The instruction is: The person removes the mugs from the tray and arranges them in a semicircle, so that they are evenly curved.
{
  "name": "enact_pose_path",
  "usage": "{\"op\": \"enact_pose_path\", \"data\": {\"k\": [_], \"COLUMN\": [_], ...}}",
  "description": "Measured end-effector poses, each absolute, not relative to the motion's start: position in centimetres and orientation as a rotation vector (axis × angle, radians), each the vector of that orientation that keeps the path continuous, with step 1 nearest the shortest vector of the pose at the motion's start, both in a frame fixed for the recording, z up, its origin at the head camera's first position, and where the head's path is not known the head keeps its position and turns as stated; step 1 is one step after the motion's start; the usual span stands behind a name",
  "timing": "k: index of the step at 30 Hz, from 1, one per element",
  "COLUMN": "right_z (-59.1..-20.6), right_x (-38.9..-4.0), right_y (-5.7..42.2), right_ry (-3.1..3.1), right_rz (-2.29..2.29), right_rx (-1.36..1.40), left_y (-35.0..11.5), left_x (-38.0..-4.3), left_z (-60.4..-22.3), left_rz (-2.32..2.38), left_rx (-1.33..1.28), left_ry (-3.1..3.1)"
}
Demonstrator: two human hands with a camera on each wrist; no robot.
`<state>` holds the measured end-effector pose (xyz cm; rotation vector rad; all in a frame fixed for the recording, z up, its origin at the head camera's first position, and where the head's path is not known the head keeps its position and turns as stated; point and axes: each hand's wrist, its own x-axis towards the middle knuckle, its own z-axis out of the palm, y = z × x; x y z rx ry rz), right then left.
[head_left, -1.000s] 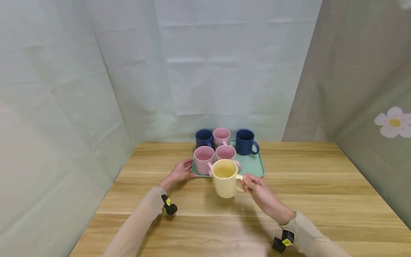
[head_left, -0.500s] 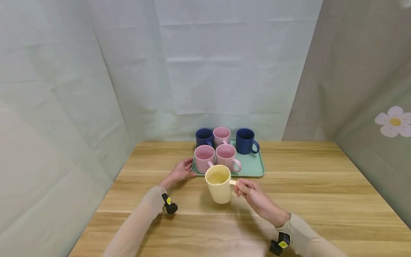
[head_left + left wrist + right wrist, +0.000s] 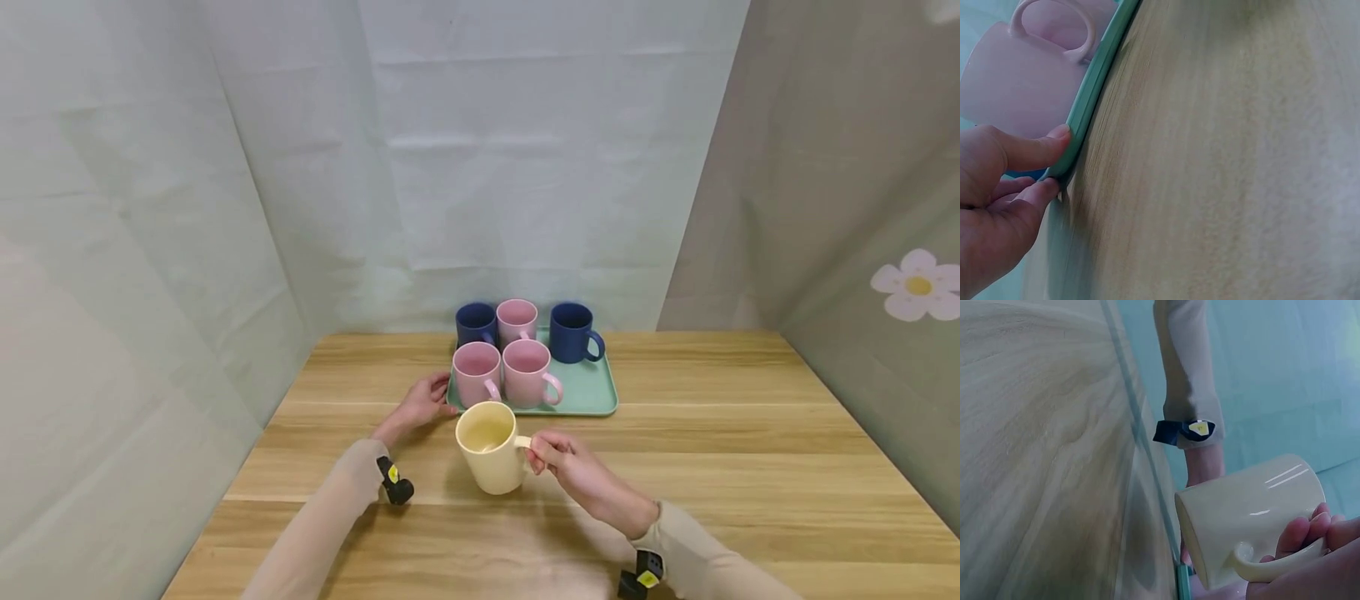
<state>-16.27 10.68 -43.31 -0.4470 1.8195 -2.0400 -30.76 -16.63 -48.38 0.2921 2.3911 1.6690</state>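
Cream-toned and glossy: held the yellow mug (image 3: 491,458) by its handle in the curled right hand (image 3: 581,473), apparently clear of the wooden table (image 3: 750,421) and just short of the green tray (image 3: 587,390). Judged it stiff and brittle, probably light enough for one hand, slick along the wall and liable to chip against another rim. Thought the handle the surest hold, with the round body better for a steadying palm than for a fingertip pinch. Pinched the tray's near-left corner with the left hand (image 3: 420,403), thumb on the rim. Saw upright on the tray, side by side, a front-left pink mug (image 3: 472,389) and a front-right pink mug (image 3: 522,389). Made out behind them a left-hand blue mug (image 3: 472,334) beside a rear pink mug (image 3: 513,334), and off to the right another blue mug (image 3: 568,343). Saw farthest off a creased pale cloth (image 3: 517,192).
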Motion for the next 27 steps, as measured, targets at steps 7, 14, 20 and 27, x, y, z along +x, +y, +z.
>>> {"op": "enact_pose_path", "data": {"k": [7, 14, 20, 27], "right_z": [-43.7, -44.2, -44.7, -45.4], "right_x": [-15.9, -15.7, -15.5, -15.3], "right_y": [10.1, 9.7, 9.2, 8.6], "right_ry": [1.808, 1.767, 1.733, 1.655], "right_rz": [-2.018, -1.985, -1.95, -1.932], "right_rx": [-0.475, -0.516, -0.54, -0.604], "left_y": [-16.7, -16.8, -16.8, -16.9], "left_x": [-30.8, -30.7, -30.9, -31.1], "left_z": [-48.5, -48.3, -48.3, -48.8], "left_rz": [1.675, 1.666, 1.672, 1.667], "left_rx": [0.327, 0.349, 0.359, 0.318], "left_ry": [2.375, 2.375, 2.361, 2.37]}}
